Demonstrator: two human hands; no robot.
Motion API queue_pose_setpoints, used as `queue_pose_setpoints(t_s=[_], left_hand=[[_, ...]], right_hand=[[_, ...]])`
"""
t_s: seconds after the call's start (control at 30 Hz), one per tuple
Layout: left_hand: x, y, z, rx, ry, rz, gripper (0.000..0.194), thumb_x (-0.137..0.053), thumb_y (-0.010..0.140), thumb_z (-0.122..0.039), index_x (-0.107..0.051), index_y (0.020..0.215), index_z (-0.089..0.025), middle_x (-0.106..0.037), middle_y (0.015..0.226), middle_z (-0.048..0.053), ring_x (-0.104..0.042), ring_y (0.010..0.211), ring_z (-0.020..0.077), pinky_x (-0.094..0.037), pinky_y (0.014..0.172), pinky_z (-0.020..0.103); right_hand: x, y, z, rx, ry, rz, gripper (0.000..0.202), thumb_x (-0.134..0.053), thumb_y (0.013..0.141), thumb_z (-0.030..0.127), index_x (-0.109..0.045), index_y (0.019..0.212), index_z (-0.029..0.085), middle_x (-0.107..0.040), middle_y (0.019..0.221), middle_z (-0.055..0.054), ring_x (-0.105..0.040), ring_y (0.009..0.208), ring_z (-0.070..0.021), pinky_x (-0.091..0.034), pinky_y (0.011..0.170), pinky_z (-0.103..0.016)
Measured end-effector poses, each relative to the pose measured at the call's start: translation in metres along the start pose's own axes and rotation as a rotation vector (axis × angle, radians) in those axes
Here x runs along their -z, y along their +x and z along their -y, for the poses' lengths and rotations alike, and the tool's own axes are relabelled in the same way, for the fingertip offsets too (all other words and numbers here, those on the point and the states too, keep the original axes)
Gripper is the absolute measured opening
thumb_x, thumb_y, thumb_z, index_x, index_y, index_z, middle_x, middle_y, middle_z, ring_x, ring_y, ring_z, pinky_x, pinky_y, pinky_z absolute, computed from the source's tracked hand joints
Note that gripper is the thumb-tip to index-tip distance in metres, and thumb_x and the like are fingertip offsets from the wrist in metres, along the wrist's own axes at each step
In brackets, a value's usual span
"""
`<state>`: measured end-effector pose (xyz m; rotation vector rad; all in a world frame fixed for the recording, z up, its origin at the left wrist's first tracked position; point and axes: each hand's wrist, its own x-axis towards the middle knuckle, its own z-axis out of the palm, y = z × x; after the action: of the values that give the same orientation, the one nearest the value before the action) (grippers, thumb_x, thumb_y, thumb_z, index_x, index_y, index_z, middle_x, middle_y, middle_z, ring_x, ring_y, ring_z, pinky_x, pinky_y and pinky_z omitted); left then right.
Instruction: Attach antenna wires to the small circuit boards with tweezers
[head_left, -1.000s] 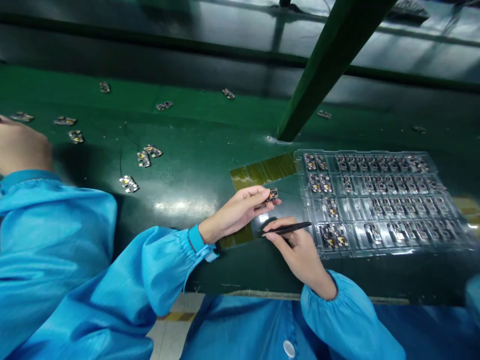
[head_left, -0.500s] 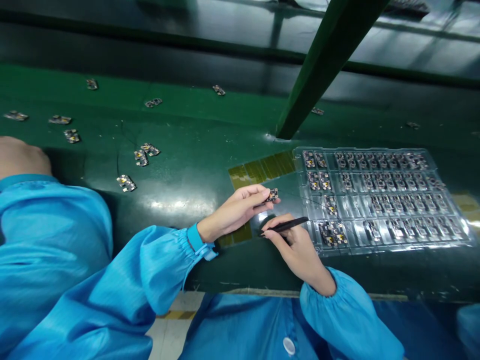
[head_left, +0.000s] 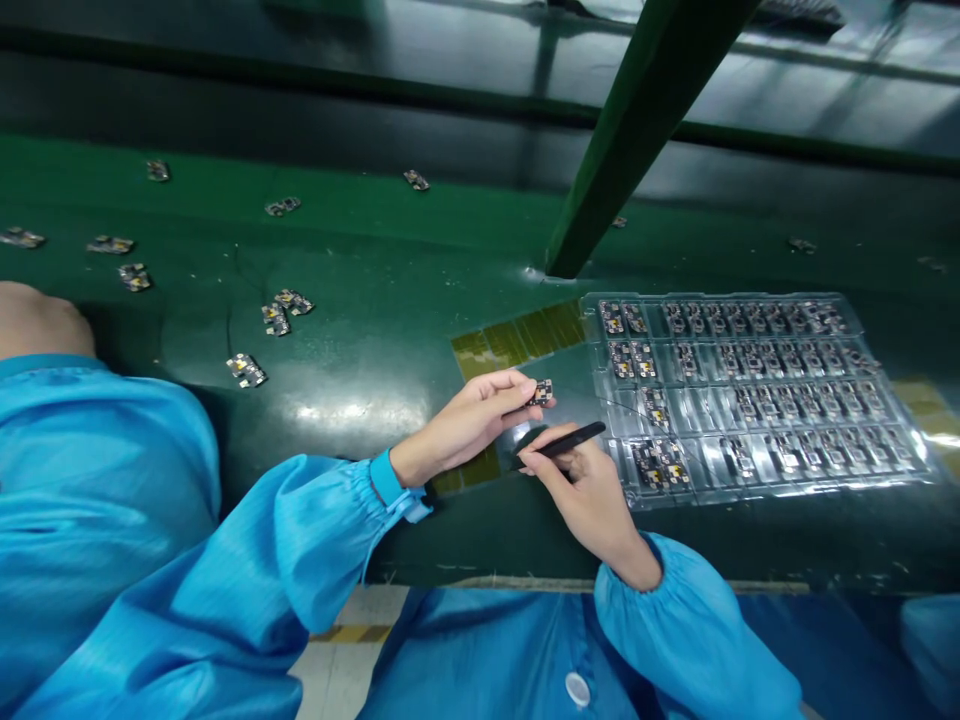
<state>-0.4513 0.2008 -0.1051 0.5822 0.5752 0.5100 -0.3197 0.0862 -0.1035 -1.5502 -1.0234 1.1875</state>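
My left hand (head_left: pixel 480 422) is closed, pinching a small circuit board (head_left: pixel 541 392) between thumb and fingers. Just below and to the right, my right hand (head_left: pixel 574 478) grips slim black tweezers (head_left: pixel 574 440) like a pen. Their points aim left, a little under the left hand, and are too small to make out clearly. Strips of amber tape (head_left: pixel 529 340) lie on the green bench behind and below my left hand. To the right of both hands is a clear plastic tray (head_left: pixel 701 408) with rows of similar boards.
Several loose boards (head_left: pixel 246 370) lie on the bench to the left and along the back. A green post (head_left: pixel 600 190) rises behind the tray. At the left edge, a co-worker's blue sleeve (head_left: pixel 105 450) and hand (head_left: pixel 45 318) rest near the bench.
The view has shifted slightly, so the bench items appear a bit further left. The tweezers have tilted a little; both hands keep their hold and nearly the same place.
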Motion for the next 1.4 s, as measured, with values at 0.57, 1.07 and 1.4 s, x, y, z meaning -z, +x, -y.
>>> queue_pose_setpoints(t_s=[0.57, 1.07, 1.4], left_hand=[[-0.003, -0.005, -0.001, -0.044, 0.241, -0.113, 0.029, -0.082, 0.075, -0.040, -0.073, 0.084, -0.013, -0.076, 0.079, 0.006, -0.073, 0.082, 0.0185, -0.058, 0.076, 0.028], [-0.007, -0.013, -0.003, 0.027, 0.610, -0.080, 0.037, -0.079, 0.079, -0.026, -0.071, 0.114, -0.014, -0.079, 0.100, 0.009, -0.076, 0.092, 0.0214, -0.061, 0.082, 0.028], [-0.011, -0.017, -0.003, 0.087, 0.563, -0.082, 0.036, -0.079, 0.079, -0.022, -0.072, 0.114, -0.017, -0.080, 0.094, 0.005, -0.076, 0.093, 0.0196, -0.061, 0.083, 0.024]], right_hand=[[0.010, -0.024, 0.025, 0.362, 0.267, -0.125, 0.008, -0.075, 0.085, 0.021, -0.067, 0.089, 0.023, -0.077, 0.077, -0.001, -0.076, 0.076, -0.0202, -0.064, 0.080, -0.038], [0.031, 0.014, 0.028, 0.133, 0.269, -0.400, 0.016, -0.076, 0.083, 0.030, -0.064, 0.089, 0.020, -0.078, 0.081, -0.003, -0.078, 0.078, -0.0195, -0.064, 0.076, -0.030], [0.028, 0.020, 0.025, 0.035, 0.424, -0.326, 0.020, -0.080, 0.078, 0.029, -0.065, 0.086, 0.019, -0.077, 0.079, -0.001, -0.077, 0.083, -0.0190, -0.066, 0.070, -0.026]])
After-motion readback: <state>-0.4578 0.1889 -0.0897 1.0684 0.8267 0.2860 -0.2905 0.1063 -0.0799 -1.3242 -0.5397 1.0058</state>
